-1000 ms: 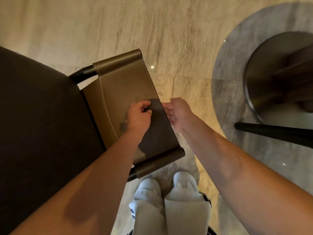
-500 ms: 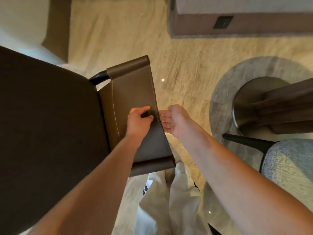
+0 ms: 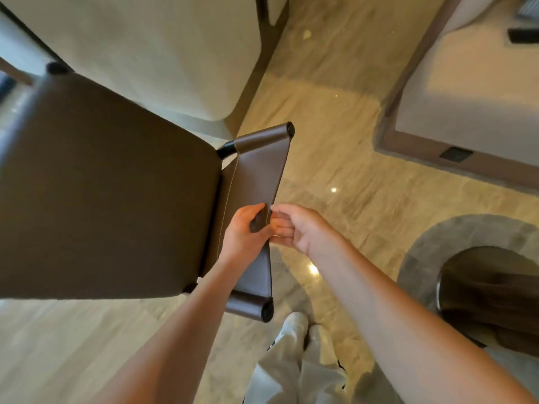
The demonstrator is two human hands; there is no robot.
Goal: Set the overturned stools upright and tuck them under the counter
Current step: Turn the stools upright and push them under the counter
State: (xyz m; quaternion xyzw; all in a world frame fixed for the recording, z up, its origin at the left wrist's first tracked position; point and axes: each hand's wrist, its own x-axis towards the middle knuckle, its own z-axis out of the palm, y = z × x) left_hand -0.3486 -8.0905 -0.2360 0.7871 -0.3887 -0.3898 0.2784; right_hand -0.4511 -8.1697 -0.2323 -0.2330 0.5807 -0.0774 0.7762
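A brown leather stool fills the left of the head view, its dark seat (image 3: pixel 110 199) facing up toward me and its low leather backrest (image 3: pixel 256 176) standing at the seat's right edge. My left hand (image 3: pixel 245 231) grips the backrest's top edge from the seat side, thumb and fingers curled over it. My right hand (image 3: pixel 291 228) holds the same edge from the outer side, fingers curled against the leather. The stool's legs are hidden beneath the seat. A cream counter front (image 3: pixel 151 53) rises just beyond the stool.
A round grey rug (image 3: pixel 431 246) with a dark table base (image 3: pixel 478 284) lies at the right. A pale cabinet with a brown plinth (image 3: pixel 455 158) stands at the upper right. My light trousers and shoes (image 3: pixel 294 345) are below the backrest on the glossy stone floor.
The view has lifted and the stool has shifted toward the cream counter, which now shows behind it. The backrest appears more edge-on. Both hands keep their hold on its top edge.
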